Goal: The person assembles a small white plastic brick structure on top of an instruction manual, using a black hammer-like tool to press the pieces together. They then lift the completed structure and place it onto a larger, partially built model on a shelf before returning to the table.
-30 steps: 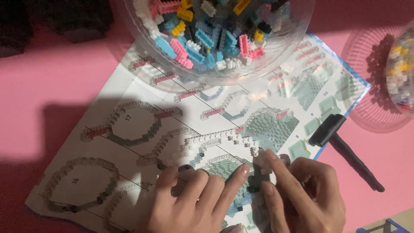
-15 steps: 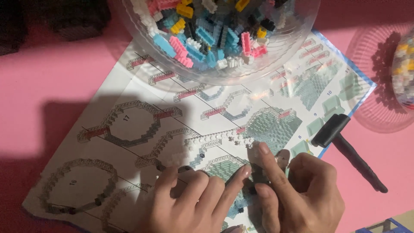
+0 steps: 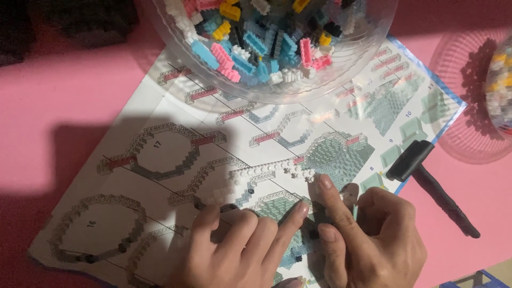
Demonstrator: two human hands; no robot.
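Observation:
Both my hands rest low on a printed building sheet (image 3: 160, 176) showing brick-ring diagrams. My left hand (image 3: 240, 245) lies flat with fingers spread, fingertips pressing on a small dark brick piece (image 3: 314, 224) between the hands. My right hand (image 3: 368, 240) pinches that same piece with index finger and thumb. A curved row of white tiny bricks (image 3: 272, 170) lies on the sheet just above my fingertips. How much of the piece lies under my fingers is hidden.
A large clear bowl (image 3: 368, 58) of mixed pink, blue, yellow, white and black tiny bricks stands at the top. A second clear bowl (image 3: 469, 144) sits at the right edge. A small black hammer-like tool (image 3: 426, 181) lies right of the sheet on the pink table.
My right index finger has stretched up toward the white brick row. The view has shifted slightly; the hands stay in the same spot on the sheet.

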